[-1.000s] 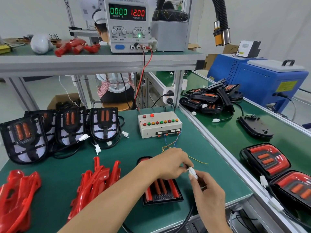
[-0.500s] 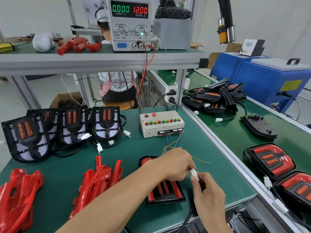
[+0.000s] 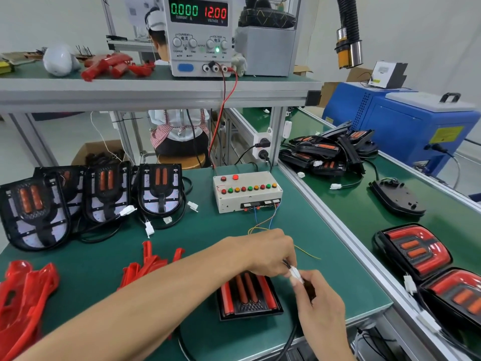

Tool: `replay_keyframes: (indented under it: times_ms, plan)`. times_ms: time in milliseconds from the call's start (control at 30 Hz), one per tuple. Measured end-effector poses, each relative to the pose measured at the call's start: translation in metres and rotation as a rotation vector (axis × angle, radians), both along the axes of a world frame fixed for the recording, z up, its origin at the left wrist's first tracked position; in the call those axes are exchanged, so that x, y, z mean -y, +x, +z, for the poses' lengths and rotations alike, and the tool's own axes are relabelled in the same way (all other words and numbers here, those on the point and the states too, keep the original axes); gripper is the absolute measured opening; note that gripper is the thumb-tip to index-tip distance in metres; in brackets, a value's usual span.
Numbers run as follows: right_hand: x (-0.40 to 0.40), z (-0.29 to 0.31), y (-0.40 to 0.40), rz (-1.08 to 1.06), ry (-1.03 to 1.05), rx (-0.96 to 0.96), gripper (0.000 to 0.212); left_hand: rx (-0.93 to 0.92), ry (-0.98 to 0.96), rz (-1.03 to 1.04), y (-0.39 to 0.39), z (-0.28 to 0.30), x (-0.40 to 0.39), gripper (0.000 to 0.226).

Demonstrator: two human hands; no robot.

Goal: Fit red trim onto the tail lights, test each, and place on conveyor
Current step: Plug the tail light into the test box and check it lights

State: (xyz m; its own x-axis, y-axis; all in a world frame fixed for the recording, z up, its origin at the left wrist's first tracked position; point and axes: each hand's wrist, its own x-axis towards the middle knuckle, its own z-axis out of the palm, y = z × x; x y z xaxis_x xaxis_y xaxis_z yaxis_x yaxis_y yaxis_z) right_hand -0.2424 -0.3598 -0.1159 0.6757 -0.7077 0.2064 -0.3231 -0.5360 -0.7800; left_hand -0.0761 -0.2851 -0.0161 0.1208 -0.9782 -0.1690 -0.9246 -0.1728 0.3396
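Head view: both hands' fingertips pinch the white plug (image 3: 296,274), left hand (image 3: 265,252) and right hand (image 3: 321,295) closer together than a second ago, over the trimmed light (image 3: 247,295) on the bench. Supply (image 3: 199,35) still reads zero, so testing hasn't started.

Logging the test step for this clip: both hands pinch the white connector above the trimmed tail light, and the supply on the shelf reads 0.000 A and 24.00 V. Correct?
Not quite. In the head view the power supply reads 12.00 V, not 24.00; the current does read 0.000 A. The rest holds: the left hand and the right hand pinch the white connector above the trimmed tail light.
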Motion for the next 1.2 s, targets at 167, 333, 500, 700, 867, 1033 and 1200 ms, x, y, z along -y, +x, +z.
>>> replay_keyframes:
  times_ms: [167,333,500,700,867,1033,1200]
  plan:
    - [-0.004,0.002,0.002,-0.014,0.022,0.006,0.006,0.033,-0.003,-0.003,0.000,0.001,0.000,0.017]
    - [0.000,0.009,0.003,0.019,0.073,-0.040,0.013,0.078,0.021,0.008,0.002,-0.007,-0.003,0.021]
    - [-0.001,0.016,0.003,0.042,-0.101,-0.081,0.015,-0.099,-0.108,0.189,0.012,-0.014,-0.015,0.040]
    - [-0.002,0.025,-0.005,-0.086,-0.116,0.043,0.009,-0.232,-0.557,0.643,0.034,-0.005,-0.047,0.028]
    - [-0.017,0.035,-0.012,0.104,0.050,-0.088,0.033,-0.004,-0.446,0.887,0.040,-0.010,-0.068,0.048]
    - [-0.022,0.047,0.004,0.305,0.339,-0.313,0.050,0.167,-0.061,0.932,0.031,-0.021,-0.076,0.053]
    - [-0.019,0.048,0.011,0.448,0.793,-0.241,0.041,0.021,-0.012,1.024,0.035,-0.029,-0.086,0.047]
